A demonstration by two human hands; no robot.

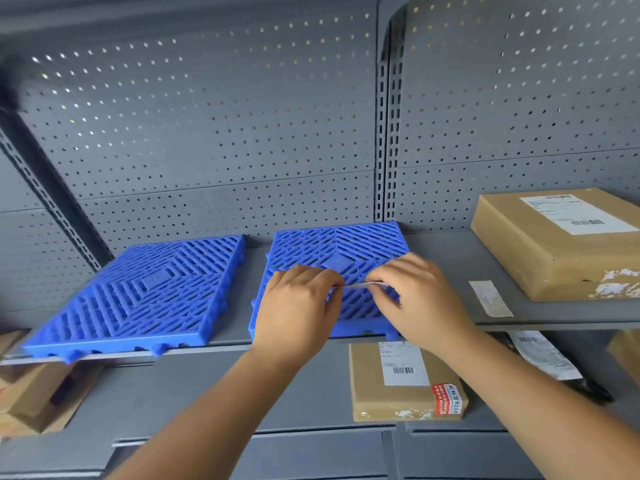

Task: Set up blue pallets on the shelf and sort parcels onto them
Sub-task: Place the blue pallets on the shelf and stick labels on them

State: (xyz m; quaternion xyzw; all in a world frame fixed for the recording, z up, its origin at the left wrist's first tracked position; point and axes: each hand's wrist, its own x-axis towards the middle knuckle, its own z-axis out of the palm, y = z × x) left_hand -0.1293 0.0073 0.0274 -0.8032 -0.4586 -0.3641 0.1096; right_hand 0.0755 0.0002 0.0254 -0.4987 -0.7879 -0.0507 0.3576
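— What sits furthest left?
— Brown cardboard boxes [38, 393] on the lower level, partly under the grey shelf [443, 271]. Above them the left pallet [138, 296], blue and slatted, lies flat on that shelf, its front edge overhanging a little.
— And the other one?
— The right pallet [332, 247] lies just beside it with a narrow gap between them, its back edge near the perforated back panel [207, 133].
— The hands?
— Both are over the right pallet's front half. The left hand [298, 306] and the right hand [419, 299] each pinch an end of a thin white strip [358, 285], fingers curled.
— Further right?
— A small parcel [401, 382] lies on the lower level below the right wrist. A pale sticker [490, 297] lies flat on the shelf, then a large labelled parcel [554, 244], well apart from the pallets.
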